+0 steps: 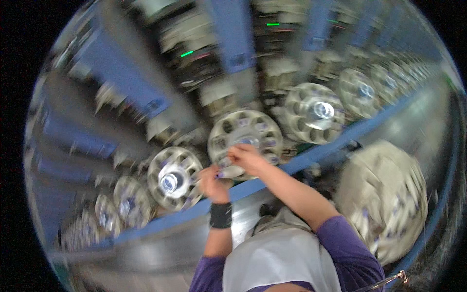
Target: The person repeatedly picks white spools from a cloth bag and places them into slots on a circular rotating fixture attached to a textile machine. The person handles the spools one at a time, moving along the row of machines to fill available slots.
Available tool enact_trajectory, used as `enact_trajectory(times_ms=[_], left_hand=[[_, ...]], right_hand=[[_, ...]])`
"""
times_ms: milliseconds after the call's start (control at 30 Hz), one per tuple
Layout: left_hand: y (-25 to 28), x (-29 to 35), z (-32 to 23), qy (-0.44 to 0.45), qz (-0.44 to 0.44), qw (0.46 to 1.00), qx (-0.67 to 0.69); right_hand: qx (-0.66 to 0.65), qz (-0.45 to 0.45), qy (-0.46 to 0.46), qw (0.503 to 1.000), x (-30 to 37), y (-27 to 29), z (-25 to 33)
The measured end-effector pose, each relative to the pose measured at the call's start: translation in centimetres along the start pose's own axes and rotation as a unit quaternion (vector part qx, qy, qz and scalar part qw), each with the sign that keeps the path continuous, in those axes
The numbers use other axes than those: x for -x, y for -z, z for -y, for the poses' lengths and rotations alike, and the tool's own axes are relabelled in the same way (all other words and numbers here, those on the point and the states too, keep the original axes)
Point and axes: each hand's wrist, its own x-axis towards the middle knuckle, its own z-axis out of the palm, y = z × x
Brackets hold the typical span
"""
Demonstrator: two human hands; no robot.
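Note:
In front of me is a round cream magazine with a ring of round pockets, some holding pale yarn bobbins with purple ends. At its near edge my left hand, with a black band on the wrist, is closed around a white yarn bobbin with a purple tip. My right hand hangs over the magazine's near half, just above the bobbin. Its fingers are pinched together; whatever is between them, perhaps a thread end, is too small and blurred to make out.
Similar round magazines line the machine on both sides, below blue upright panels. A blue rail runs along the front. On my right stands a large cream cloth sack with many bobbins in it.

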Motion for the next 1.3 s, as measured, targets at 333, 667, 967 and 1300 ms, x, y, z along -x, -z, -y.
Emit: enact_trajectory(times_ms=[333, 667, 967, 1300], left_hand=[[-7.8, -1.8, -15.6, 0.153, 0.205, 0.829, 0.497], [-23.3, 11.4, -45.4, -0.255, 0.624, 0.608, 0.42], [-39.2, 27.4, -58.1, -0.375, 0.618, 0.688, 0.064], [-44.5, 25.1, -63.8, -0.303, 0.826, 0.47, -0.068]], right_hand=[[0.601, -0.132, 0.29, 0.733, 7.7, 7.8, 9.6], [0.746, -0.511, -0.079, 0.419, 45.9, 31.7, 29.2], [0.749, -0.53, -0.239, 0.318, 56.6, 39.7, 20.8], [0.638, -0.664, -0.006, 0.39, 58.1, 49.6, 26.1]])
